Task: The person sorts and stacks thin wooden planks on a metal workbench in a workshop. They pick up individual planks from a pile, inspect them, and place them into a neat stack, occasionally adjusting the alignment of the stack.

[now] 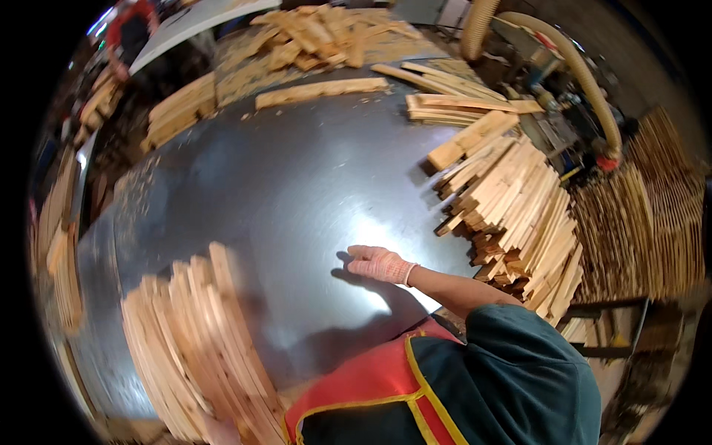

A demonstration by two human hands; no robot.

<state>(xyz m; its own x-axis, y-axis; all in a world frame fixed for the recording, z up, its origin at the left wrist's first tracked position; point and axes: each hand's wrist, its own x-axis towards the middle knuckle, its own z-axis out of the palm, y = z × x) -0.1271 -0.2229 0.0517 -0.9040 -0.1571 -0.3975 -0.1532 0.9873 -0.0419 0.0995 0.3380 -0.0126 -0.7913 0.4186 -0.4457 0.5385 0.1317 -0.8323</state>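
We carry a bundle of slats (200,348) on our left; grip hidden; right hand (378,263) flat, empty on the table (282,185); next, set it down squarely.

Person at work, seen from the head camera. The right hand (378,264) wears a knitted work glove of pale pink and cream yarn with a speckled weave, closed at the wrist by a ribbed white cuff. Beyond the cuff the forearm is bare up to the elbow. The upper arm and shoulder are covered by a dark teal sleeve (519,371) of plain, soft fabric, rolled or cut short at the elbow. Over the chest lies a red vest (371,382) edged with narrow yellow piping, the piping running in curved lines along its border and across the front. The left hand is hidden from view.
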